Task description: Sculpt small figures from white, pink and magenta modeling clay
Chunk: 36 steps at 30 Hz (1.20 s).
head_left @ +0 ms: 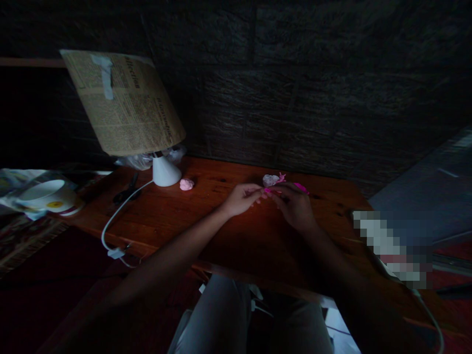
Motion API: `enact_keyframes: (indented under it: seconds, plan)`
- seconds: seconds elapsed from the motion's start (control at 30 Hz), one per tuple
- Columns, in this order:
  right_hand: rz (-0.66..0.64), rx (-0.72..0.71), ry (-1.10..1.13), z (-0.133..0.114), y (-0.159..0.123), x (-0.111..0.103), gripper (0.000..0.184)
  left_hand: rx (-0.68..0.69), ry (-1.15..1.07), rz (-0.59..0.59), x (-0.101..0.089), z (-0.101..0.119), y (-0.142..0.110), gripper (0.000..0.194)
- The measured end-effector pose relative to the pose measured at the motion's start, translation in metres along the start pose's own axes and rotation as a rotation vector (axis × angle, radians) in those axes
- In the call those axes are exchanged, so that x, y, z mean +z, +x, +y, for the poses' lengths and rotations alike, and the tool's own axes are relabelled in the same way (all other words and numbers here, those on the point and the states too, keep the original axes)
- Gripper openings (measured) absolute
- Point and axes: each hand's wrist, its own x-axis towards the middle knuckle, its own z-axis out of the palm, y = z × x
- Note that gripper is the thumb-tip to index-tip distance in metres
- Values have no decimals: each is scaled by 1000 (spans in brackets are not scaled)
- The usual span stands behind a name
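Note:
A small bright pink piece of modelling clay (267, 190) is pinched between my two hands above the wooden table. My left hand (240, 200) reaches it from the left, thumb and fingers closed at its edge. From the right, my right hand (298, 209) grips the same piece with bent fingers. Just behind the hands lie a pale, whitish lump (270, 180) and a thin pink branching piece (282, 177). More bright pink clay (301, 188) shows beyond my right knuckles, partly hidden. Nearer the lamp rests a light pink lump (186, 184).
A lamp (165, 172) with a newsprint shade stands back left, its white cable (116, 216) running over the table's front edge. Dark scissors (127, 191) lie beside it. A white cup (47, 196) is far left. A flat, pixelated object (391, 250) sits at right.

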Motion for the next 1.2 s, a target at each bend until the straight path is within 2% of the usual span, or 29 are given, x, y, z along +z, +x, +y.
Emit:
enact_keyframes:
  seconds: [0.1, 0.4, 0.6, 0.77, 0.93, 1.1, 1.2]
  plan:
    - [-9, 17, 3, 0, 0, 0, 21, -31, -14, 2, 1, 1, -1, 33]
    - [12, 53, 1, 0, -1, 2, 27, 67, -33, 2, 3, 4, -2, 28]
    - [18, 77, 9, 1, -1, 4, 29, 73, -20, 5, 4, 1, -1, 28]
    - [18, 278, 276, -1, -3, 9, 37, 90, 1, 88, 5, -1, -1, 29]
    - [47, 424, 522, 0, -2, 14, 37, -7, -105, 10, 5, 0, -2, 40]
    - [30, 572, 662, 0, -2, 16, 39, -16, -143, 1, 4, -2, -1, 44]
    - [-11, 607, 706, -2, -1, 14, 40, -6, -119, -3, 4, -4, 0, 43]
